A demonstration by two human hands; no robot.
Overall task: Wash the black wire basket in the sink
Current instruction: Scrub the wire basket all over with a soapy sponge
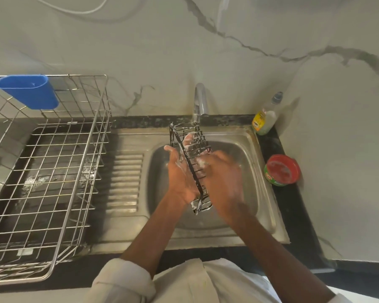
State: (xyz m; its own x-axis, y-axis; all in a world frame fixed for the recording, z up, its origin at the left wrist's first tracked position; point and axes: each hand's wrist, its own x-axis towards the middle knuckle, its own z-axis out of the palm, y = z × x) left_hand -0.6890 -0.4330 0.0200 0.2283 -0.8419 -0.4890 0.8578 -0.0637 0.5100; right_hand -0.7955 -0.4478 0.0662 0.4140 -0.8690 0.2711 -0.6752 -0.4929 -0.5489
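The black wire basket (pixel 189 149) is long and narrow, streaked with white foam, and held tilted over the steel sink (pixel 258 171). Its far end sits under the tap (pixel 200 99), where water runs. My left hand (pixel 181 173) grips the basket's left side, fingers reaching through the wires. My right hand (pixel 222 178) lies against the basket's right side with soapy fingers on the wires; whether it holds anything beneath is hidden.
A large steel dish rack (pixel 53 171) with a blue plastic cup holder (pixel 29 90) stands on the left counter. A dish-soap bottle (pixel 265 119) and a red-and-green tub of dish paste (pixel 281 170) sit right of the sink. The ribbed drainboard (pixel 125 182) lies between.
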